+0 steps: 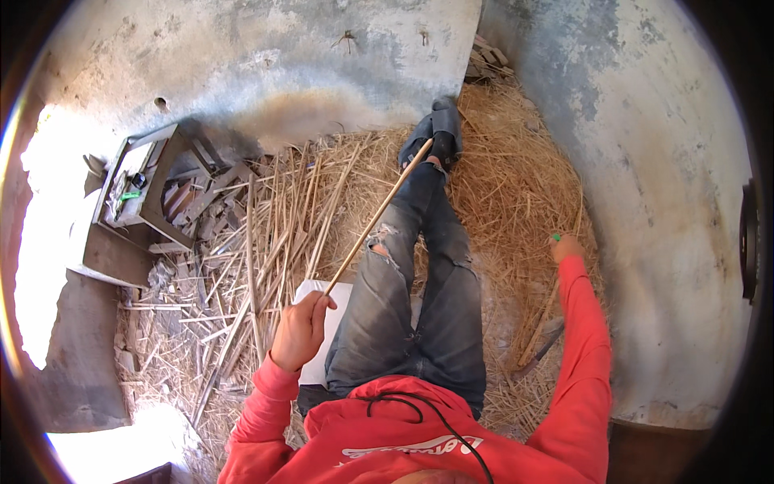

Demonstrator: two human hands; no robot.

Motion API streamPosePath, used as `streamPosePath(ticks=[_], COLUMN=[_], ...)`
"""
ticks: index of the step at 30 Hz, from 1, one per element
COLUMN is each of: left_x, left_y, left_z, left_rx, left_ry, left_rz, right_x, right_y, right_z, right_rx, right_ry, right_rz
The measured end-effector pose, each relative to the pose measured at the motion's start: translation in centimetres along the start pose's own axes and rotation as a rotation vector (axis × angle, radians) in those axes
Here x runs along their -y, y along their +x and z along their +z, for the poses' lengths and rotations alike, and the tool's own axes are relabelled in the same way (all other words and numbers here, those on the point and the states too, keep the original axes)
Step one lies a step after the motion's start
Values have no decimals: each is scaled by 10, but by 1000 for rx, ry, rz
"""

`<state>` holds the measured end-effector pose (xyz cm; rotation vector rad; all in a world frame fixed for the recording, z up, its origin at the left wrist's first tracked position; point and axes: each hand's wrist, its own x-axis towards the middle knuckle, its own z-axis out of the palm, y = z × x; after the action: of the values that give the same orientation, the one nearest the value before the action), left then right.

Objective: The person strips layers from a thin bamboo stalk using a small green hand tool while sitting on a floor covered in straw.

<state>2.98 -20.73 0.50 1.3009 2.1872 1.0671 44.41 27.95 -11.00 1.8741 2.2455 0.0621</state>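
My left hand (300,331) is closed round the near end of a long, thin bamboo-like stick (375,216). The stick slants up and away to the right over my legs, its far tip by my crossed feet. My right hand (568,248) is out to the right above the straw-like shavings (516,173), its fingers closed. A small bit of green (555,237) shows at those fingers; the rest of that thing is hidden, so its kind is unclear. A dark, long curved piece (542,353) lies on the litter below my right forearm.
Many long split sticks (302,214) lie in a heap left of my legs. A worn wooden table-like frame (153,181) with small items on it stands at the far left. A white slab (310,373) is beside my left thigh. Concrete walls (661,210) rise ahead and at right.
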Motion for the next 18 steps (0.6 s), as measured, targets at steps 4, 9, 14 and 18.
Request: streamPosePath(ticks=[4, 9, 14, 18], left_x=[-11, -30, -30, -26], left_y=[14, 32, 38, 36], left_z=[15, 35, 63, 67], left_rx=[7, 23, -88, -91], left_ry=[-73, -89, 146, 240], left_rz=[43, 66, 176, 162], right_x=[14, 121, 227, 257], right_y=[-8, -94, -213, -220], right_z=[-13, -90, -128, -110], right_rx=[-62, -273, -29, -67], right_ry=[160, 853, 885, 690], right_rz=[94, -389, -812, -865])
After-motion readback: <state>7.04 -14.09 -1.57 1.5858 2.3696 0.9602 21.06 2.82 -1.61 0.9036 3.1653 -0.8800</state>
